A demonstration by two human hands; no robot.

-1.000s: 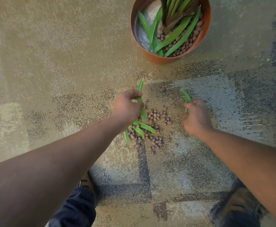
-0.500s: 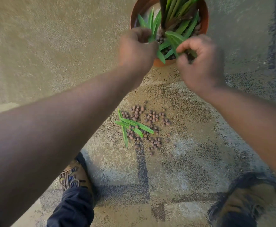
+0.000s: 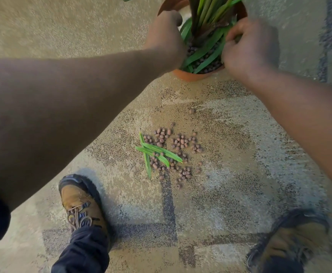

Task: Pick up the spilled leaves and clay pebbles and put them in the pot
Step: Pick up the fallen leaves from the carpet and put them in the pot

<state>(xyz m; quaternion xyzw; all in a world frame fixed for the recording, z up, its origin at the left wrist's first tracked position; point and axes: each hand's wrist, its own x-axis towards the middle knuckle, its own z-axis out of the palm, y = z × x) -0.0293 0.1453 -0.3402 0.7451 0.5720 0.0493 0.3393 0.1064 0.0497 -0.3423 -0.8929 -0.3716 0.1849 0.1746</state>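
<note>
Pot (image 3: 192, 76) | hands: L (image 3: 164, 39) curled, R (image 3: 248, 46) curled, maybe pinching leaf

A patterned tan carpet (image 3: 43, 26) carries an orange pot (image 3: 192, 75) at upper centre, scattered clay pebbles (image 3: 181, 142) with three green leaves (image 3: 157, 152) mid-frame, and two brown boots (image 3: 80, 205) along the lower edge.

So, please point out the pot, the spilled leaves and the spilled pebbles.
pot (image 3: 192, 76), head view, near orange rim.
spilled leaves (image 3: 161, 151), head view, middle of the crossed blades.
spilled pebbles (image 3: 182, 142), head view, upper cluster.
</note>
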